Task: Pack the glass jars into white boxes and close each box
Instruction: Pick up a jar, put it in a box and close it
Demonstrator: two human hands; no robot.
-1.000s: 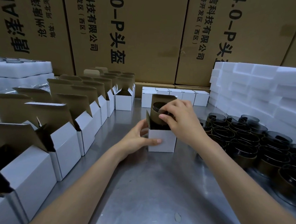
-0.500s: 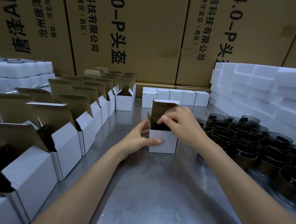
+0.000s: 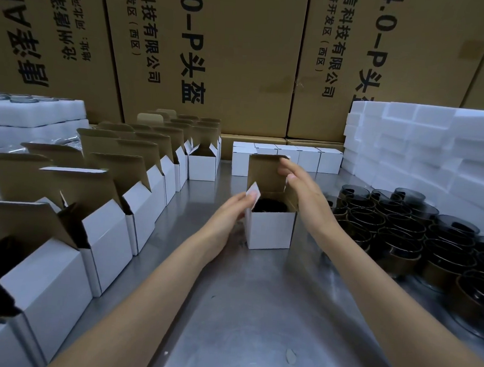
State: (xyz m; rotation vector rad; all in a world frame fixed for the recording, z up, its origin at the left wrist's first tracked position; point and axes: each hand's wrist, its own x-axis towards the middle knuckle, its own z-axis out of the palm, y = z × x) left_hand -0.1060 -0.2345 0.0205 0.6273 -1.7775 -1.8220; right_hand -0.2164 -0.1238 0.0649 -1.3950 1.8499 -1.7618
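Box in hand: a white box [image 3: 270, 230] stands upright on the steel bench [image 3: 255, 312], in the middle, between the two hands.
Jar: a dark glass jar [image 3: 270, 206] sits down inside the box, its mouth below the rim; only its dark top shows.
Lid: the tall back flap [image 3: 265, 172] stands upright behind the opening, brown side facing the person, so the box is not yet closed.
Left hand: the left hand [image 3: 227, 219] is against the box's left wall; its fingers [image 3: 241, 201] pinch the small left side flap [image 3: 253, 194], which stands tilted over the left edge.
Right hand: the right hand [image 3: 305, 193] lies along the box's right side, fingers [image 3: 288, 167] straight and relaxed, tips touching or just beside the lid's upper right corner; the right side flap is hidden behind the palm, so I cannot tell how it stands.
Key relation: the opening lies between the hands, the left flap inward of the left fingers, the lid forward of the right fingertips; the box's long axis is vertical.
Next move, as I judge it: fold the side flaps inward over the jar, then bring the lid forward and down.
Nearer hand: the right for the lid, the left for the side flap.
Stock: open boxes [image 3: 107, 232] in rows at left, closed boxes [image 3: 307, 157] behind, loose jars [image 3: 402, 230] at right.
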